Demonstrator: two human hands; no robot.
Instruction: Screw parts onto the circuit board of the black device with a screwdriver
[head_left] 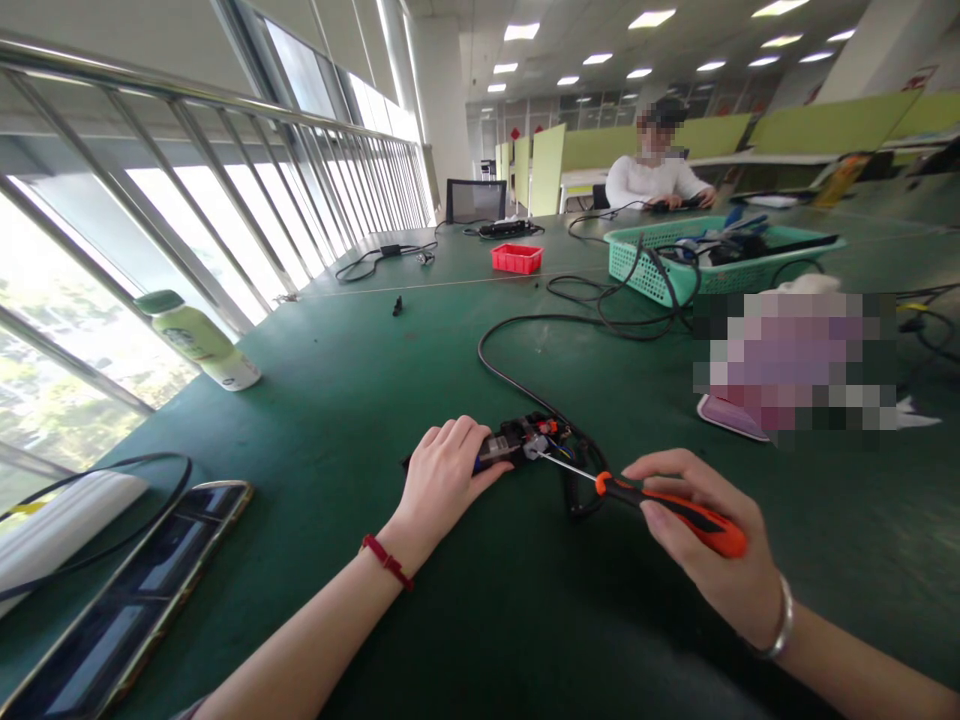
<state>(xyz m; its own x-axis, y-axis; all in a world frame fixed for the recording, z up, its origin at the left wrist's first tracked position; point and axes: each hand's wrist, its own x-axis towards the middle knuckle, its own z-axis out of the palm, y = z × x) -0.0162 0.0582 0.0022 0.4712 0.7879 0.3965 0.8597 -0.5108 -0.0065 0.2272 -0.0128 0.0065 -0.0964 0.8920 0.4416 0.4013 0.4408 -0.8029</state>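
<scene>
1. Head view: nearest, the right hand (pixel 731 585) grips the handle of an orange-and-black, thin-shafted metal screwdriver (pixel 622 490).
2. Left hand (pixel 442 470) has its fingers wrapped around a dark, elongated device (pixel 521 440) on the green tabletop (pixel 360 400).
3. Progress: its right end looks opened, coloured wires bare; the screwdriver tip appears to touch it. Work there seems partway; covering it apparently remains.
4. Device's long axis runs left-right, exposed end rightward and slightly farther away.
5. Beyond, a black cable (pixel 517 318) curves toward a mint-green plastic basket (pixel 637 270).
</scene>
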